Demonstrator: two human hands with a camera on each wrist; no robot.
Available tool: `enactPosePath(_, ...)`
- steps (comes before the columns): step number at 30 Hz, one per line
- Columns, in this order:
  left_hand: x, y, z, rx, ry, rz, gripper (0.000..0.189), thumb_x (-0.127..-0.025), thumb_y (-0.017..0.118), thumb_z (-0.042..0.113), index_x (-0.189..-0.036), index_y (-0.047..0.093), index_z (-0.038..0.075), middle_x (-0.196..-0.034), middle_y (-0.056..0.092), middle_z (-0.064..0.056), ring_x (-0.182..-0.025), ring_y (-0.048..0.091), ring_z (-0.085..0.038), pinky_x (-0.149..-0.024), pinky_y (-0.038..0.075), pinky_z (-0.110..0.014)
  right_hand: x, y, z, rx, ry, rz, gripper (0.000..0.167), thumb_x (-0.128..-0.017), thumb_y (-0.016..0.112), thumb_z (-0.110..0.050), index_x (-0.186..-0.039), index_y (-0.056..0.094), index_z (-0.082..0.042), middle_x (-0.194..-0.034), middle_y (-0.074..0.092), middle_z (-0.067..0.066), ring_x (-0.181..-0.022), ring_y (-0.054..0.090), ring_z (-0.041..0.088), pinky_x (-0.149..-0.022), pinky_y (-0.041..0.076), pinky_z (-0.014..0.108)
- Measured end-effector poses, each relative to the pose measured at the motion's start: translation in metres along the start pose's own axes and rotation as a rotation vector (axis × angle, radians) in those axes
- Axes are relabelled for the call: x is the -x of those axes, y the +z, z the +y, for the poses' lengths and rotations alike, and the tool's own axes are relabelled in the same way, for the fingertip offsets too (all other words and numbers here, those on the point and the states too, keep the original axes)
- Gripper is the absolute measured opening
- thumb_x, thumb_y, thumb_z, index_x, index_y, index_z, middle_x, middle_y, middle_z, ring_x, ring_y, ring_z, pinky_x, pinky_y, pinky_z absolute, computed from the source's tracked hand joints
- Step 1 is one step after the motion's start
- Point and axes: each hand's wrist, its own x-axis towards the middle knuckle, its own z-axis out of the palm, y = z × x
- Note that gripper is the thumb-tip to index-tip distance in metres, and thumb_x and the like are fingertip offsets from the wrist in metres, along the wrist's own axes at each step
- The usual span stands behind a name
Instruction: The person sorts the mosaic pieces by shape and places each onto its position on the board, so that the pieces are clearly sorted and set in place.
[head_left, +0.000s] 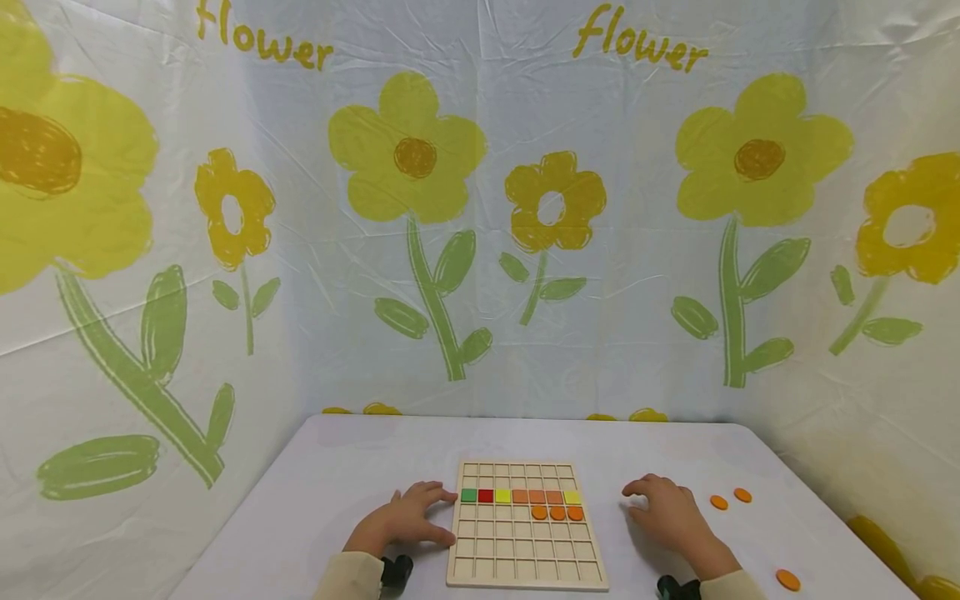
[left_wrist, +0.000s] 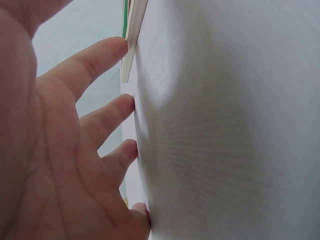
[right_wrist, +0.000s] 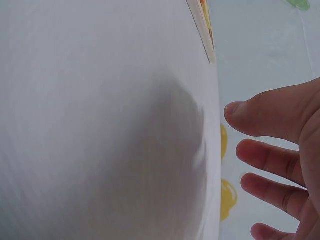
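Observation:
A pale wooden grid board (head_left: 525, 572) lies on the white table. One of its rows bears coloured square tiles: a green tile (head_left: 468, 496), a red tile (head_left: 486, 496), yellow ones and orange ones. Below their right end, three orange discs (head_left: 557, 513) sit side by side in the grid. My left hand (head_left: 405, 518) rests at the board's left edge, fingers spread, fingertips on the edge and the table. To the right of the board my right hand (head_left: 670, 518) hovers over the table, fingers loosely bent, nothing between them.
On the right of the table (head_left: 262, 533) lie three loose orange discs: two close together, one disc (head_left: 720, 502) among them, and another disc (head_left: 788, 580) nearer the front. A white flower-printed curtain (head_left: 630, 333) encloses the table at the back and sides.

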Motion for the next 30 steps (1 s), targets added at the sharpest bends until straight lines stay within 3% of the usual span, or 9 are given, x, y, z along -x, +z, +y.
enactPosePath(14,0.001,-0.001,0.000,-0.003,0.002,0.000,0.070,-0.071,0.077,0.055,-0.132,0.058,0.026,-0.150,0.042,-0.010,-0.143,0.029,-0.038,-0.111,0.010,-0.073,-0.001,-0.008,0.028,-0.003,0.016,0.018,0.020,-0.084,0.070,-0.016,-0.104,0.072,-0.013,-0.112,0.066,0.015,-0.107,0.059,0.041,-0.091,0.038,0.071)
enactPosePath(30,0.002,-0.001,0.001,-0.012,0.011,0.004,0.070,-0.071,0.077,0.055,-0.132,0.058,0.025,-0.150,0.041,-0.011,-0.143,0.029,-0.038,-0.110,0.012,-0.074,-0.002,-0.016,0.055,0.015,0.072,-0.023,0.028,-0.086,0.067,-0.019,-0.112,0.068,-0.009,-0.121,0.057,0.028,-0.107,0.055,0.049,-0.079,0.047,0.066)
